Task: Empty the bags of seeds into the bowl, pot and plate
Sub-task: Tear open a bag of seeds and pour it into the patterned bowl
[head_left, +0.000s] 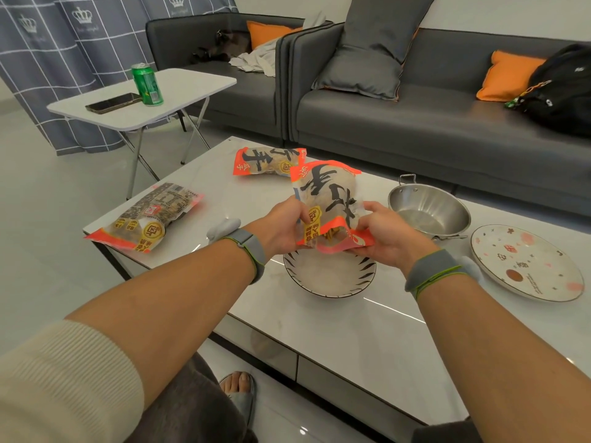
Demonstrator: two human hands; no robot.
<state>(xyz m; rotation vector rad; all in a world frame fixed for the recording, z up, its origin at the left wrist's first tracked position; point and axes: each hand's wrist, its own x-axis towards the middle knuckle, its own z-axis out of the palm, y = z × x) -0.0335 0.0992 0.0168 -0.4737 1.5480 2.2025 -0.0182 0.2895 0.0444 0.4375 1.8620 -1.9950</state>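
Observation:
Both hands hold an orange and clear bag of seeds (329, 199) upside down over the striped bowl (329, 276). My left hand (283, 228) grips the bag's left side, and my right hand (388, 233) pinches its lower right edge. The bag's lower end is open, with seeds showing inside. The bowl looks empty. A steel pot (430, 211) stands behind my right hand, and a patterned plate (524, 262) lies at the right. Two more bags lie on the table: one (150, 217) at the left, another (268, 161) at the back.
The white coffee table (335, 314) fills the middle. A folding side table (144, 94) at the back left carries a green can (147, 84) and a phone (113, 102). A grey sofa (415, 113) with cushions and a black backpack (563, 87) stands behind.

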